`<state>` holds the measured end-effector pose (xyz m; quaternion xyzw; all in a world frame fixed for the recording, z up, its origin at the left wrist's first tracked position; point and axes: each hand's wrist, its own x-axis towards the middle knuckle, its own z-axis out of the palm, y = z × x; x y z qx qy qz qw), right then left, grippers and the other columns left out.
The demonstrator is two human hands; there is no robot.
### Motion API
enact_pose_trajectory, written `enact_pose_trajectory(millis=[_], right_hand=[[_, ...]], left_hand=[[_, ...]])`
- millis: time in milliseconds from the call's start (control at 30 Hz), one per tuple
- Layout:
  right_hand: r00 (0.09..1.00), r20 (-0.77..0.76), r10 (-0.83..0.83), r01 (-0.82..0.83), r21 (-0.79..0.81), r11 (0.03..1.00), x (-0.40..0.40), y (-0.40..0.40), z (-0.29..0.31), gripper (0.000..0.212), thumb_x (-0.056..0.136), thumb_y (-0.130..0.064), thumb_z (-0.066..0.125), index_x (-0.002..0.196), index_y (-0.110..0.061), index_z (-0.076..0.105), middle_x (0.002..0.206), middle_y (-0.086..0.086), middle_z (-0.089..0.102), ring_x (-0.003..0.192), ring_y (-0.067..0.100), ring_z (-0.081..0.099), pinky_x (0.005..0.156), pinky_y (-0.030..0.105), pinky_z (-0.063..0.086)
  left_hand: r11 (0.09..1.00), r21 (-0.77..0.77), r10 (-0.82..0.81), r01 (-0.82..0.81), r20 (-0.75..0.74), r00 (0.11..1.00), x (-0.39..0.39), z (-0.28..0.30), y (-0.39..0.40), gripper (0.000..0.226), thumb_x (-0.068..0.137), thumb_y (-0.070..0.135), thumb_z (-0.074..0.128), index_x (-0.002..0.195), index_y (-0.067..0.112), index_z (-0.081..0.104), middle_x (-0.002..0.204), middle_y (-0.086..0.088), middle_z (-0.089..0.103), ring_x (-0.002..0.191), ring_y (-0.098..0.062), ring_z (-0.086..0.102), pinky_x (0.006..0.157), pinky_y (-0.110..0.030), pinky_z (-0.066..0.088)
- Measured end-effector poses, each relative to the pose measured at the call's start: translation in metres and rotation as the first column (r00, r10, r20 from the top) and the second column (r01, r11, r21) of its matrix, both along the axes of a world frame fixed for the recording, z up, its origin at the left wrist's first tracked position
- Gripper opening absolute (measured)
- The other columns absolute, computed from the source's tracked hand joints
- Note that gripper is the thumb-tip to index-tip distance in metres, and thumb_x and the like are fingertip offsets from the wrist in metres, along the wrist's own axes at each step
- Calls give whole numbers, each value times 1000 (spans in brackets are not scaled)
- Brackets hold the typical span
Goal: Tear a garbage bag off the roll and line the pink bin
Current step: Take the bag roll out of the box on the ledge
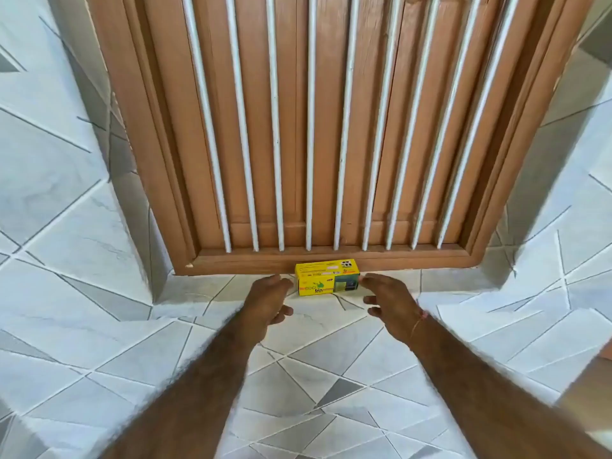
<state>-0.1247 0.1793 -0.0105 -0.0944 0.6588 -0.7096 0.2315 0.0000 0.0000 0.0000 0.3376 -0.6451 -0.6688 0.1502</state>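
A small yellow garbage-bag box point(326, 277) with green and black print lies on a tiled ledge, against the foot of a brown wooden window frame. My left hand point(270, 298) is just left of the box, fingers apart, holding nothing. My right hand point(389, 298) is just right of it, fingers spread and empty, with a thin thread band on the wrist. Both hands flank the box, close to its ends; whether the fingertips touch it I cannot tell. No roll, loose bag or pink bin is in view.
The brown wooden window point(311, 127) with white vertical bars fills the upper view. Grey and white tiles point(99, 293) with a triangle pattern cover the ledge and the side walls of the recess to the left and right.
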Motion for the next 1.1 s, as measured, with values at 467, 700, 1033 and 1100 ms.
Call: enact_pose_trajectory(millis=[467, 700, 1033, 1100], right_hand=[[993, -101, -61, 62, 4, 998, -48, -34, -13, 6, 84, -19, 70, 86, -13, 72, 64, 2, 53, 56, 16, 43, 48, 24, 32], [986, 33, -164, 166, -289, 943, -40, -30, -7, 8, 84, -6, 66, 85, -14, 66, 90, 9, 66, 82, 20, 59, 74, 33, 45], [992, -77, -97, 55, -424, 904, -29, -23, 13, 59, 55, -48, 85, 95, -7, 75, 91, 12, 75, 87, 25, 67, 84, 37, 52], [986, -95, -135, 81, -433, 898, -23, -24, 19, 24, 76, -33, 75, 88, -12, 75, 83, 7, 76, 89, 28, 65, 83, 36, 52]], left_hand=[[974, -225, -7, -6, -58, 998, -46, -2, 2, 15, 90, 21, 57, 84, 23, 71, 60, 5, 58, 55, -15, 51, 39, -16, 35], [981, -117, 105, -156, -360, 927, -42, 3, 17, 39, 88, 10, 64, 126, 12, 61, 111, 3, 71, 92, 1, 62, 79, -14, 45], [994, 108, 56, -6, -470, 881, -17, 27, 21, 37, 86, 15, 66, 122, 14, 64, 107, -6, 75, 101, -23, 69, 92, -44, 52], [992, 123, 70, -12, -482, 873, -13, 27, 21, 39, 84, 14, 68, 123, 13, 63, 110, -9, 74, 104, -27, 68, 91, -44, 53]])
